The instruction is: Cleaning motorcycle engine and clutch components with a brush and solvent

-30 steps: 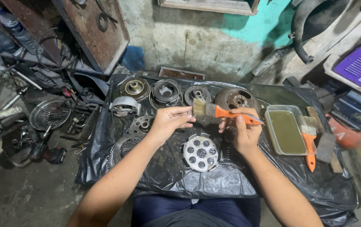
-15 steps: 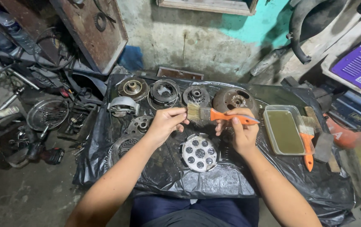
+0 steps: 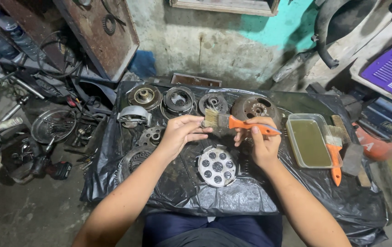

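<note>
Your right hand (image 3: 261, 145) is closed around the orange handle of the brush (image 3: 237, 122), holding it level above the black sheet (image 3: 232, 199), bristles pointing left. Your left hand (image 3: 180, 133) is up at the bristle end, fingers curled, fingertips right at the bristles; whether it pinches something small there, I cannot tell. Just below both hands lies the pale round plate (image 3: 217, 165) with its ring of holes. Right of your right hand sits the tray (image 3: 309, 142) of yellowish liquid, a second brush (image 3: 334, 153) lying just beside it. Dark round engine parts (image 3: 177, 99) line the sheet's far edge.
</note>
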